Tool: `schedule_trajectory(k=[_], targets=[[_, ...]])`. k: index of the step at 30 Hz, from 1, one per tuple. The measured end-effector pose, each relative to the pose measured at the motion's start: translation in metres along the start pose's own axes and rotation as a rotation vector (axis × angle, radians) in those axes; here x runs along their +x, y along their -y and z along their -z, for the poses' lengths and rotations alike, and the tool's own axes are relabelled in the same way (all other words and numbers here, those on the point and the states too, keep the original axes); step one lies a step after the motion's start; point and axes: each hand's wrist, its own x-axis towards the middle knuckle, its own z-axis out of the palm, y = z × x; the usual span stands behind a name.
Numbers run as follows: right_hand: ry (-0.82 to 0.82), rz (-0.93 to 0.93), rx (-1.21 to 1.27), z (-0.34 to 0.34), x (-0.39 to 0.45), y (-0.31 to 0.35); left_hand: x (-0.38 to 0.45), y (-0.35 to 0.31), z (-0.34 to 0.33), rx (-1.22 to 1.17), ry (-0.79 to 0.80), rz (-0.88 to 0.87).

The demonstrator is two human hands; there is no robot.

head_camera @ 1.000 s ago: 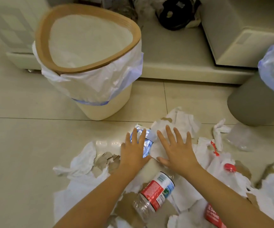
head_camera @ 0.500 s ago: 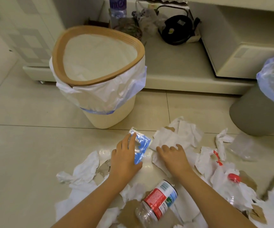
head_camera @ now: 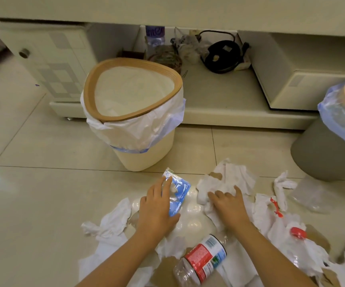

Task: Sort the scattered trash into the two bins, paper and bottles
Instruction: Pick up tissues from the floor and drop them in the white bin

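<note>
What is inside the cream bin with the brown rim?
Inside the cream bin only its white liner bag shows, with no trash visible on it. The deepest part of the bin is out of view.

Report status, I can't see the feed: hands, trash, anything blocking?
Left hand gripping blue wrapper; right hand bunching white paper. Cream bin holds only its liner. Bottle lies between the forearms; bin approach unobstructed.

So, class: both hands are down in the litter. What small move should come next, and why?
Probably close the right hand on the crumpled white paper and lift it toward the cream bin. Its fingers already curl into that paper. The left hand rests on a blue wrapper, apparently not gripping it yet.
</note>
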Motion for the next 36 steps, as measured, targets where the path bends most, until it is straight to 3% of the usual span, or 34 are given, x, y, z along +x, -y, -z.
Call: schedule_trajectory(k=[8, 11, 21, 30, 36], targets=[[-0.551, 0.157, 0.026, 0.030, -0.002, -0.017, -0.002, -0.007, 0.022, -0.032, -0.091, -0.042], [-0.690, 0.221, 0.066, 0.052, -0.004, -0.016, -0.002, -0.007, 0.034, -0.032, -0.117, -0.051], [-0.724, 0.281, 0.024, 0.106, -0.008, -0.001, -0.005, -0.016, 0.091, -0.044, -0.168, -0.137], [-0.999, 0.295, 0.061, 0.184, 0.006, 0.019, 0.021, -0.019, 0.168, -0.043, -0.435, -0.205], [-1.067, 0.238, 0.169, 0.252, 0.046, 0.029, 0.078, -0.016, 0.242, 0.002, -0.572, -0.198]])
